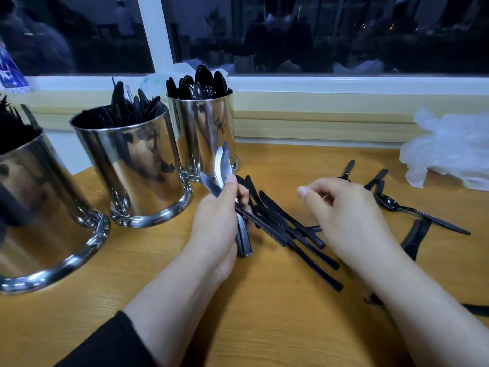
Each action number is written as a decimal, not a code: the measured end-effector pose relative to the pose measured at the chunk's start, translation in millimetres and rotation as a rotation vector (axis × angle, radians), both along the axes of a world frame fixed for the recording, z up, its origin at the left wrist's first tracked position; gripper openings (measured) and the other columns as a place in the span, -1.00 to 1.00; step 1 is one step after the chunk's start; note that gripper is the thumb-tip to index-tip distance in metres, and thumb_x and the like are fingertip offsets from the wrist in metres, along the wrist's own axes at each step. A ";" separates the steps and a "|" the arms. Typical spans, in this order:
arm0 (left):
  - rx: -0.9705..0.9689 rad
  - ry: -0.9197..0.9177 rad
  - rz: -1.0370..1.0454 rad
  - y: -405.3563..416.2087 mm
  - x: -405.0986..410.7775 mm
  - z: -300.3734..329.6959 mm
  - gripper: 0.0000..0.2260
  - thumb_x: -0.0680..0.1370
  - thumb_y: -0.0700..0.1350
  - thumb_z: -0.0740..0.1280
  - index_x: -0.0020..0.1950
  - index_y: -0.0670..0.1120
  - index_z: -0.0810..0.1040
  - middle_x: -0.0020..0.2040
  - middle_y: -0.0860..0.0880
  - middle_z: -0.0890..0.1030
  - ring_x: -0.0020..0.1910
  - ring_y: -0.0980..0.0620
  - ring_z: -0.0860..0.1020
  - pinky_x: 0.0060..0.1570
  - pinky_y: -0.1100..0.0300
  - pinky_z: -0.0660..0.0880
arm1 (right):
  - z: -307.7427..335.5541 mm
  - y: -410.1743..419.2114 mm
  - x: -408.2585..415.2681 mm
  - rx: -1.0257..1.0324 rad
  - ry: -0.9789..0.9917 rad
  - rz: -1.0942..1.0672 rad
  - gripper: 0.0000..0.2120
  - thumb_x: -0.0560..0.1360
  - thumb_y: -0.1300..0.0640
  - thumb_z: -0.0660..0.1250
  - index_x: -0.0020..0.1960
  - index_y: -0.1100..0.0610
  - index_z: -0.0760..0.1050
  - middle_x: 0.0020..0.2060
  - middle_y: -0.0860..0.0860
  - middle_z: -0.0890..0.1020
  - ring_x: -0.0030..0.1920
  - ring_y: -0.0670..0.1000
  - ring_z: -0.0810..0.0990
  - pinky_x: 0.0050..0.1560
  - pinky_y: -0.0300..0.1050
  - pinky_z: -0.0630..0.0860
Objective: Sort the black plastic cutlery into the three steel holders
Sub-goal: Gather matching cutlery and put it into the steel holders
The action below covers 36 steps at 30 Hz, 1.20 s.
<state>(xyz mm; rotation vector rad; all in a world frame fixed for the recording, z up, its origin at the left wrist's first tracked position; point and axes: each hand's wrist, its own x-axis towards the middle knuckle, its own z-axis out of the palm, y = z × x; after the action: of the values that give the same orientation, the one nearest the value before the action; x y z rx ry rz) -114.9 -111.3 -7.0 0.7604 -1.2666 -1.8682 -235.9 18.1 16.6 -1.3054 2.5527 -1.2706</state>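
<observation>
While left hand grips knife bundle, right hand hovers, seemingly loose-fingered, above loose knives.

- The table is wood, light brown.
- Three shiny steel holders stand on it at the left: the left holder, the middle holder and the back holder.
- Black knives lie in a pile in the middle.
- A black spoon lies at the right.
- A clear plastic bag sits at the far right.
</observation>
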 end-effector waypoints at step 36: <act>-0.104 -0.107 -0.061 6.8 2.2 2.5 -0.69 0.66 0.13 0.28 -0.07 -0.11 0.50 -0.42 0.03 0.31 -0.50 0.08 0.26 -0.51 0.20 0.25 | -7.4 0.4 -13.7 0.452 -0.101 0.027 -0.80 0.55 -0.17 0.38 -0.13 -0.06 0.53 -0.31 -0.04 0.58 -0.29 -0.05 0.50 -0.23 -0.09 0.46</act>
<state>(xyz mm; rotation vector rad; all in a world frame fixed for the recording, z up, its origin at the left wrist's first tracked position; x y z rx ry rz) -112.7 -104.5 -4.4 0.7825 -1.4579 -1.8145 -249.6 18.5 9.2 -1.1405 2.5319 -0.6721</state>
